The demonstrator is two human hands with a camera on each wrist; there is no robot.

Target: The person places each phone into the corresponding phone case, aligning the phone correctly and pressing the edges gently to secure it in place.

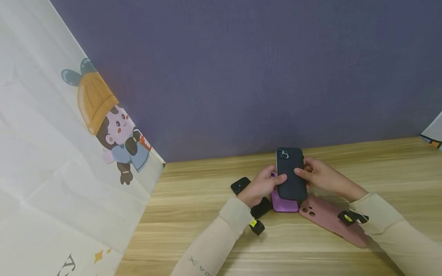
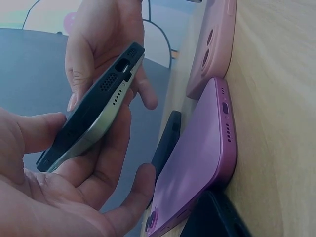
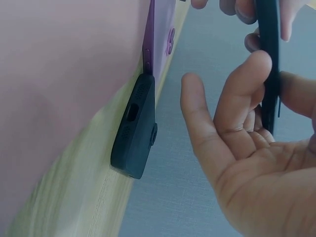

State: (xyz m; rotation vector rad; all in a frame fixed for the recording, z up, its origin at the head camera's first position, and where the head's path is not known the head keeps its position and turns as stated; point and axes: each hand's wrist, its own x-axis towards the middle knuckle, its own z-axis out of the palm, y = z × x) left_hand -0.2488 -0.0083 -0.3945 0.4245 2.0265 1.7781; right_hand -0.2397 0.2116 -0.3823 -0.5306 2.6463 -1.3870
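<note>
Both hands hold a phone in a black case (image 1: 291, 173) just above the wooden table (image 1: 193, 214), its camera end pointing away from me. My left hand (image 1: 272, 180) pinches its left edge, thumb on the back. My right hand (image 1: 307, 172) grips the right edge the same way. In the left wrist view the phone (image 2: 94, 108) lies between my thumb and fingers, its port end showing. In the right wrist view the phone (image 3: 269, 59) stands edge-on against my fingers.
Under the hands on the table lie a purple phone case (image 1: 284, 203), a pink case (image 1: 331, 220) to its right and a black case (image 1: 241, 186) to its left. A cartoon-printed white sheet (image 1: 69, 153) hangs at the left; a purple wall (image 1: 241, 76) stands behind.
</note>
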